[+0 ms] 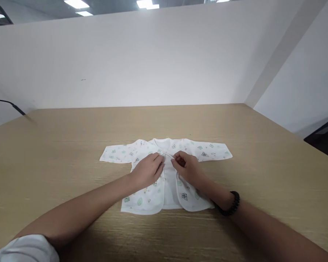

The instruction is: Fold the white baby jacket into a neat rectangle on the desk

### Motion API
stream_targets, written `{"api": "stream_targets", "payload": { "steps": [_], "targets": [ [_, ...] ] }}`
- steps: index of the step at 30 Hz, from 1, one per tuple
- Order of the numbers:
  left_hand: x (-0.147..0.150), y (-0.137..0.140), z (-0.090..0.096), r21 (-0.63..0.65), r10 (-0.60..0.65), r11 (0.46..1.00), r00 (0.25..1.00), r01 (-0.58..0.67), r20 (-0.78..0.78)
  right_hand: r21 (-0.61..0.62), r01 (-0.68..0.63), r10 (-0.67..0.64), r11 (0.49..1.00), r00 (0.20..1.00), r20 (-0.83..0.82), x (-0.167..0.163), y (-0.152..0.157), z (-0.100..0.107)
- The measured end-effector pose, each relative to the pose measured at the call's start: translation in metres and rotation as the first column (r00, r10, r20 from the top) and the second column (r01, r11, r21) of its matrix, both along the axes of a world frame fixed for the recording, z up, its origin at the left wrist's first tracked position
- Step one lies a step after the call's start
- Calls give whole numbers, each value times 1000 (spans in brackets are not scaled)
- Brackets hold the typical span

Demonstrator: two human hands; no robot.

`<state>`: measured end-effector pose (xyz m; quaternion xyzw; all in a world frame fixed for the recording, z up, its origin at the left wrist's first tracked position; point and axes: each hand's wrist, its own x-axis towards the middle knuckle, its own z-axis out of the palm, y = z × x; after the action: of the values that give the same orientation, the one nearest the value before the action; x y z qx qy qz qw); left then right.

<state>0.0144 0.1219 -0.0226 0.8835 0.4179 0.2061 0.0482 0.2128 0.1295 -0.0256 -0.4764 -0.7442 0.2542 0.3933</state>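
A small white baby shirt [139, 202] with a print of little animals and green shapes lies flat, its sleeves spread to both sides. Its front is parted, and the plain white inside shows down the middle. Just below the neckline, my left hand [149, 169] pinches the front edge on the left. My right hand [188, 167] is closed, thumb against fingers, at the opposite edge. Between the two hands runs a thin white tie [168, 155]; its ends are hidden by my fingertips. A black beaded bracelet [233, 203] circles my right wrist.
The shirt rests on a wood-grain table [71, 131]. Behind it rises a white partition [153, 62], with another white panel on the right. A black cable [11, 103] reaches in at the left, and a dark object [325, 136] stands at the right edge.
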Motion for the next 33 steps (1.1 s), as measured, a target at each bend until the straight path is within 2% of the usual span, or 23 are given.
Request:
{"api": "stream_targets", "payload": {
  "steps": [3, 5, 9, 12, 21, 33],
  "targets": [
    [2, 1, 3, -40, 25, 999, 1000, -25, 1, -77, -56, 51, 995, 997, -63, -2, 0, 4],
    [2, 3, 7, -138, 29, 990, 997, -19, 72, -107, -99, 90, 989, 992, -84, -3, 0, 6],
    [1, 10, 13, -396, 107, 918, 963, 0, 248, -145, -149, 130, 978, 982, -135, -5, -2, 9],
    [3, 11, 14, -482, 199, 876, 914, -4, 353, -156, -152, 127, 976, 979, -156, -8, -3, 9],
    [4, 9, 10, -524, 244, 852, 868, 21, 433, -107, -87, 75, 990, 991, -109, -9, -5, 4],
    [4, 7, 9, -521, 240, 852, 846, 51, 476, -138, -125, 118, 983, 992, -53, -8, 0, 2]
  ]
}}
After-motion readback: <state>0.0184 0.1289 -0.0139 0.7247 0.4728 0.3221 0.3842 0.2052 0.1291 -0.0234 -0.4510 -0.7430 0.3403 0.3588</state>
